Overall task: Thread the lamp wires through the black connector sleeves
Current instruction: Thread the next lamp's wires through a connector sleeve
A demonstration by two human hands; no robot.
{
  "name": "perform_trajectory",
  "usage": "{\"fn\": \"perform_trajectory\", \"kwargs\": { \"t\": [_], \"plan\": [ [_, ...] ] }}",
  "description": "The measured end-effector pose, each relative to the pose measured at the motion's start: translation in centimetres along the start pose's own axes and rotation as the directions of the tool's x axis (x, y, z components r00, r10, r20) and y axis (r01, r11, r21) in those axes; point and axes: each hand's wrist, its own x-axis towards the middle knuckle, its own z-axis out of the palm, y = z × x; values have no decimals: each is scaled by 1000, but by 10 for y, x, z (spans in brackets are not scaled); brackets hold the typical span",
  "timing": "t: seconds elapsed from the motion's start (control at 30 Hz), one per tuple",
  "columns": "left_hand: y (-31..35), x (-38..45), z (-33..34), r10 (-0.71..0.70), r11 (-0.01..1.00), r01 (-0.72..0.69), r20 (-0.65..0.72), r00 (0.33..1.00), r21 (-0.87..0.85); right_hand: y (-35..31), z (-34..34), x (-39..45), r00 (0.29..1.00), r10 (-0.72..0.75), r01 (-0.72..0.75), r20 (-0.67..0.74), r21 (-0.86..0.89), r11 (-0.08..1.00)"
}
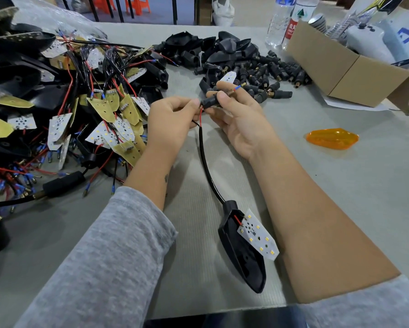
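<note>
Two hands are meeting: the right hand (234, 110) is gripping the black sleeve (210, 102) sideways, the left hand (172, 119) is pinching the wires (200, 116) just beside its near end.

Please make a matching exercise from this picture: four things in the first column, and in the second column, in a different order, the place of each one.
Things:
1. black connector sleeve
2. orange lens
3. LED board
4. water bottle

Places:
A. far edge of the table, behind the cardboard box
B. lying alone on the table, to the right of the right hand
C. held in the right hand's fingers, while the left hand pinches the wires at its end
D. at the black lamp housing, between the forearms

Pairs: 1-C, 2-B, 3-D, 4-A
</note>
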Motion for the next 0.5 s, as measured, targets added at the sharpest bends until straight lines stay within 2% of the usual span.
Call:
{"fn": "perform_trajectory", "kwargs": {
  "t": [0.17,0.4,0.5],
  "plan": [
    [-2,1,1,-53,997,51,-26,998,-56,2,0,2,1000,-2,2,-28,11,1000],
    [0,-3,2,29,999,-29,-8,1000,23,2,1,0,999,-37,37,-27,-19,999],
    [2,-4,3,-8,1000,8,13,1000,-5,1,2,0,998,-38,38,-50,-13,999]
  ]
}}
